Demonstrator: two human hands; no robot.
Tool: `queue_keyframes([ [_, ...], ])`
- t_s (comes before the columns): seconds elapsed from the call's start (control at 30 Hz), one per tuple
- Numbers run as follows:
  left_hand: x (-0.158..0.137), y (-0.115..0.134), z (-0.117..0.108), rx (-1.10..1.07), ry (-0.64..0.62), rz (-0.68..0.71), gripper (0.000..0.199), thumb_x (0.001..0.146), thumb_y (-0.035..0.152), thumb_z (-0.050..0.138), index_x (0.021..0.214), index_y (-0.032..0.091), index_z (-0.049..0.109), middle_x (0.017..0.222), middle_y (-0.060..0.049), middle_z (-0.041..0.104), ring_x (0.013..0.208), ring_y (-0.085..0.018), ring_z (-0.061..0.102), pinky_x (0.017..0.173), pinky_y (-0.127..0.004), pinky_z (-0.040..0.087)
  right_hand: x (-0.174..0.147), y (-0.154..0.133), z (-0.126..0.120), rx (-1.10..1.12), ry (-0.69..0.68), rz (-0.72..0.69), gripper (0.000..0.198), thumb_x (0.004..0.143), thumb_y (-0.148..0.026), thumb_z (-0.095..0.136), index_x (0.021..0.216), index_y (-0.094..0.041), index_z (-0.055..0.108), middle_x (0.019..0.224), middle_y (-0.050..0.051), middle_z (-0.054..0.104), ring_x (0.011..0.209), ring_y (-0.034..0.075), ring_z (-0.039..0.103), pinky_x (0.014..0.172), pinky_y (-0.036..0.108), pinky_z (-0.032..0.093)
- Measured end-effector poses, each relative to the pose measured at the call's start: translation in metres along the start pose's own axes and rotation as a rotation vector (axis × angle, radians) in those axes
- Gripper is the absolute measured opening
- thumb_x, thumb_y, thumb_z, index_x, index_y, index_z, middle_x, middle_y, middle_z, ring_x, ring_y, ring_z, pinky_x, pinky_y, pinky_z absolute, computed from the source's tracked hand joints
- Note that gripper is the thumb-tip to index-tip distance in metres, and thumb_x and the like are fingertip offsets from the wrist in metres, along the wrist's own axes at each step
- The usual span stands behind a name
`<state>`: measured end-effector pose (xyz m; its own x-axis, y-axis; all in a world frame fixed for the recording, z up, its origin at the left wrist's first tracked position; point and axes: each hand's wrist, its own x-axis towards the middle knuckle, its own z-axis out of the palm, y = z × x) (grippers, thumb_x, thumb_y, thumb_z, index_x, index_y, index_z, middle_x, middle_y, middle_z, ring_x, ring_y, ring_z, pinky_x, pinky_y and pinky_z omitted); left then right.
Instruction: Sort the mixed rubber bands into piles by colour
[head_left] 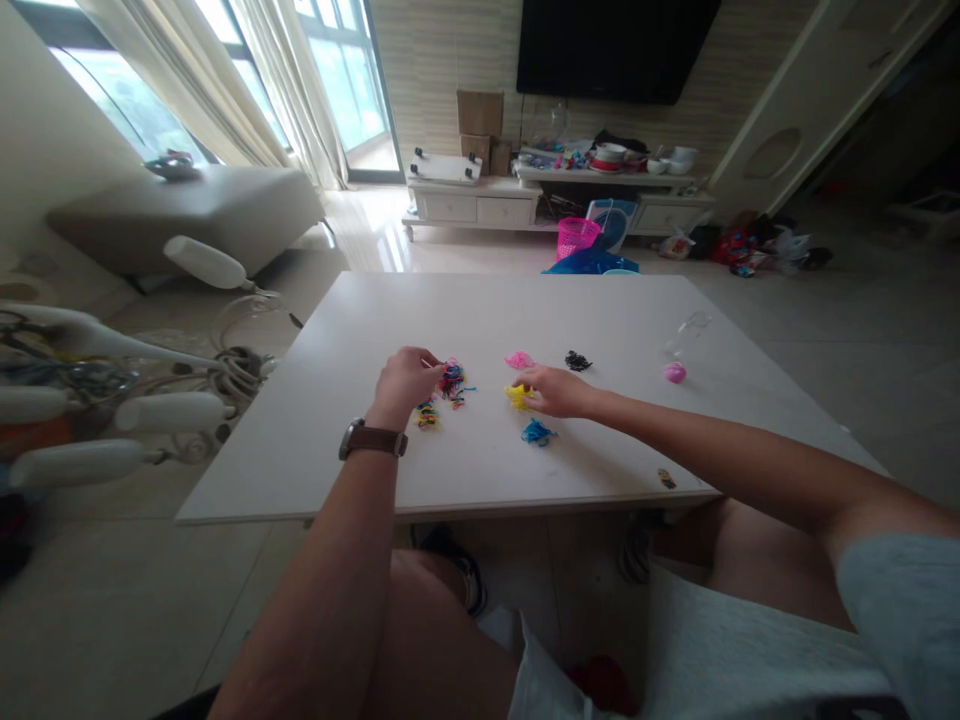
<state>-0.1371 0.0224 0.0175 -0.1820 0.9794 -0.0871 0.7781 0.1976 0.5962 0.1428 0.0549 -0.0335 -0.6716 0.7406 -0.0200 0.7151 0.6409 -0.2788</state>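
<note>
My left hand (409,382), with a brown-strapped watch on its wrist, is at the left edge of a mixed-colour pile of small rubber bands (453,380). Its thumb and forefinger are pinched; whatever lies between them is too small to make out. A second multicoloured pile (427,415) lies just below that hand. My right hand (556,392) reaches over the yellow rubber bands (517,397), fingers curved and slightly apart at the pile. Around it lie pink bands (520,360), black bands (577,361) and blue bands (537,432), each in a separate heap.
The piles lie on a white table (360,320). To the right are a pink round object (675,372) and a clear container (684,335). A small yellowish item (666,479) lies near the front edge. A white lamp fixture (172,412) stands beside the table's left side.
</note>
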Motion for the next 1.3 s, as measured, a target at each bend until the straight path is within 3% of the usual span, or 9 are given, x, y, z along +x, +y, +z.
queue_keyframes([
  [0.27,-0.005,0.009,0.0,-0.003,-0.033,0.031,0.025,0.078,0.032,0.062,0.091,0.017,0.077,0.077,-0.007,0.074,0.072,-0.018,0.065,0.061,-0.024,0.043,0.058,-0.054,0.022,0.008,0.017,-0.121,0.017,0.09,-0.026,0.062,0.1,-0.018,0.074,0.107,0.01,0.073,0.102,0.023,0.065,0.078,0.029,0.044],
  [0.43,0.0,0.011,0.006,-0.012,-0.039,0.035,0.027,0.078,0.034,0.062,0.092,0.017,0.078,0.079,-0.008,0.074,0.073,-0.019,0.065,0.061,-0.025,0.042,0.083,-0.07,0.034,0.028,0.003,-0.138,0.014,0.087,-0.03,0.067,0.097,-0.021,0.073,0.111,0.007,0.073,0.098,0.022,0.066,0.072,0.027,0.042],
  [0.67,0.001,0.018,0.012,-0.019,-0.04,0.062,0.026,0.075,0.029,0.062,0.092,0.018,0.078,0.081,-0.008,0.075,0.076,-0.02,0.065,0.065,-0.026,0.045,0.093,-0.067,0.048,0.029,-0.051,-0.088,0.01,0.085,-0.023,0.065,0.089,-0.019,0.073,0.097,0.006,0.075,0.087,0.019,0.065,0.068,0.025,0.037],
  [0.83,0.006,0.02,0.019,-0.014,-0.018,0.078,0.024,0.075,0.028,0.061,0.089,0.019,0.078,0.081,-0.008,0.074,0.073,-0.02,0.064,0.068,-0.028,0.047,0.091,-0.065,0.052,0.029,-0.016,-0.093,0.011,0.086,-0.028,0.065,0.086,-0.019,0.072,0.102,0.007,0.073,0.089,0.019,0.064,0.066,0.026,0.036],
  [0.97,0.007,0.021,0.021,-0.025,-0.022,0.082,0.024,0.074,0.027,0.062,0.089,0.02,0.078,0.079,-0.008,0.073,0.073,-0.02,0.064,0.068,-0.029,0.047,0.088,-0.064,0.054,0.034,0.031,-0.113,0.01,0.088,-0.022,0.06,0.085,-0.018,0.069,0.101,0.009,0.073,0.089,0.02,0.064,0.065,0.027,0.034],
  [1.13,0.005,0.023,0.02,-0.041,-0.054,0.097,0.025,0.073,0.027,0.061,0.088,0.018,0.078,0.074,-0.007,0.072,0.071,-0.019,0.062,0.065,-0.027,0.046,0.084,-0.057,0.056,0.166,0.109,-0.018,0.008,0.085,-0.017,0.058,0.083,-0.018,0.065,0.083,0.004,0.071,0.071,0.016,0.059,0.061,0.026,0.031],
  [1.3,0.006,0.024,0.021,-0.049,-0.08,0.098,0.024,0.072,0.028,0.061,0.087,0.018,0.078,0.072,-0.006,0.071,0.069,-0.018,0.061,0.063,-0.027,0.044,0.083,-0.05,0.055,0.353,0.164,-0.04,0.014,0.075,-0.005,0.06,0.081,-0.017,0.064,0.073,-0.001,0.066,0.067,0.012,0.056,0.063,0.023,0.034],
])
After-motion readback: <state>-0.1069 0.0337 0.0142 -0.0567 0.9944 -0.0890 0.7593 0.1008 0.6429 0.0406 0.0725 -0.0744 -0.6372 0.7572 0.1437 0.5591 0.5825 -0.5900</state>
